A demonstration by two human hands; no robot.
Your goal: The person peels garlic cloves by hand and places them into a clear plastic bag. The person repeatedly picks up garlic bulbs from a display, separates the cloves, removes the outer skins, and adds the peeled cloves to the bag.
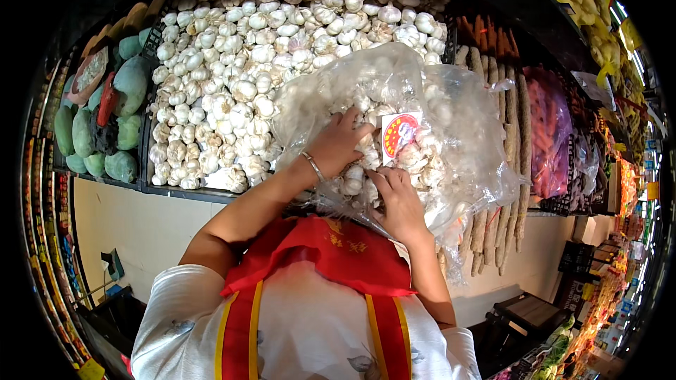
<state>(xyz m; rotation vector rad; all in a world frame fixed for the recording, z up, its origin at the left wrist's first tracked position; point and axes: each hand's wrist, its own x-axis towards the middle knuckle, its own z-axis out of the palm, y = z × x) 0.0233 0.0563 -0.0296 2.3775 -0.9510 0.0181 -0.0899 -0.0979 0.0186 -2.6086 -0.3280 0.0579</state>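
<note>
A large clear plastic bag (470, 132) lies spread over the right part of a heap of garlic bulbs (227, 79). More garlic bulbs (422, 161) sit inside it, beside a white label with a round red print (400, 134). My left hand (338, 142), with a bracelet at its wrist, reaches in among the bagged bulbs from the left, fingers bent. My right hand (398, 200) is below the label, its curled fingertips touching the bulbs near the bag's front edge. Whether either hand grips a bulb cannot be told.
Black crates with green winter melons (129, 84) stand at the left. Long brown roots, like yams (509, 142), lie right of the garlic, beside a purple bag of orange vegetables (546, 137). A dark stool or crate (528, 311) is at the lower right, near further produce.
</note>
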